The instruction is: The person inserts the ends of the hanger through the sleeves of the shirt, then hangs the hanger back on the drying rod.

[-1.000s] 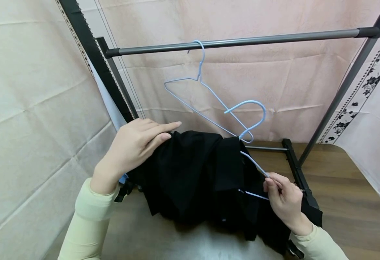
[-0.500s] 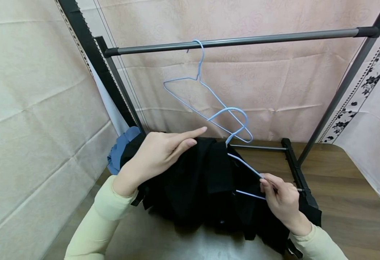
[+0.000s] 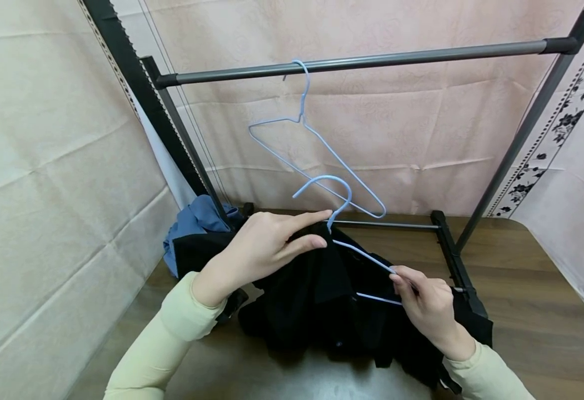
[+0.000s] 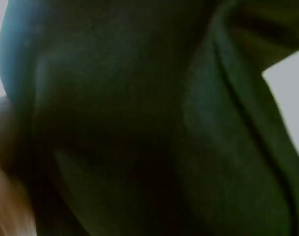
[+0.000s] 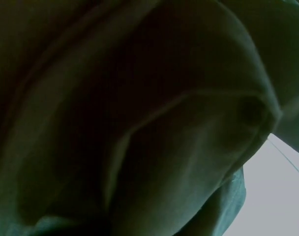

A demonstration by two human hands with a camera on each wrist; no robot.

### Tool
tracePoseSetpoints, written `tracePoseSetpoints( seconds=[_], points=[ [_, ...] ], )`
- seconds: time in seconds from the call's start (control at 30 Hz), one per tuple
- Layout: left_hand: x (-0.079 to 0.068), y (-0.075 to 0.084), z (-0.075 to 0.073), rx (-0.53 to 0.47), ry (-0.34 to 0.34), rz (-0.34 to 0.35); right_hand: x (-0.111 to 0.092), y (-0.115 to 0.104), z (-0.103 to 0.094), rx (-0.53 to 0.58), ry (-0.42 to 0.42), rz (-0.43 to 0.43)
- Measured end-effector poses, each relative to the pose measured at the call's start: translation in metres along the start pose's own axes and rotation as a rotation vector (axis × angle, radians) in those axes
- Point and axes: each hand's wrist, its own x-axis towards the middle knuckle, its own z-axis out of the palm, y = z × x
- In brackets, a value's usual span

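Note:
A black collared garment [image 3: 302, 300] lies bunched across the middle of the head view, and a light blue hanger [image 3: 344, 205] is partly inside it. The hook sticks up out of the neck opening. My right hand [image 3: 429, 308] pinches the hanger's right arm near its end. My left hand [image 3: 261, 247] rests on the garment with its index finger and thumb extended, the fingertips beside the base of the hook. The other fingers are hidden. Dark cloth [image 4: 125, 118] fills most of the left wrist view, and dark folds [image 5: 179, 142] fill the right wrist view.
A second blue hanger [image 3: 339, 158] hangs on the grey rail [image 3: 397, 60] of a black rack. Blue cloth [image 3: 191, 222] lies bunched by the rack's left post. Pale fabric [image 3: 46, 166] walls the sides and back. The surface below is brown wood [image 3: 527, 300].
The held hanger has slid left, deeper into the garment, its hook tilting left. My left hand has moved right over the cloth toward the hook. Blue cloth has come into view at left.

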Motion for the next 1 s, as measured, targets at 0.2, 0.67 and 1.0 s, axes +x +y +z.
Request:
tracePoseSetpoints(
  seconds=[0.2,0.67,1.0],
  points=[
    [0.0,0.003,0.007,0.014,0.052,-0.006,-0.004,0.003,0.001,-0.013,0.001,-0.018],
    [-0.001,0.0,0.015,0.115,0.192,0.049,0.009,-0.005,0.001,0.091,-0.034,0.046],
    [-0.001,-0.002,0.015,0.139,0.197,0.051,0.003,-0.002,0.0,0.046,-0.149,0.028]
  ],
)
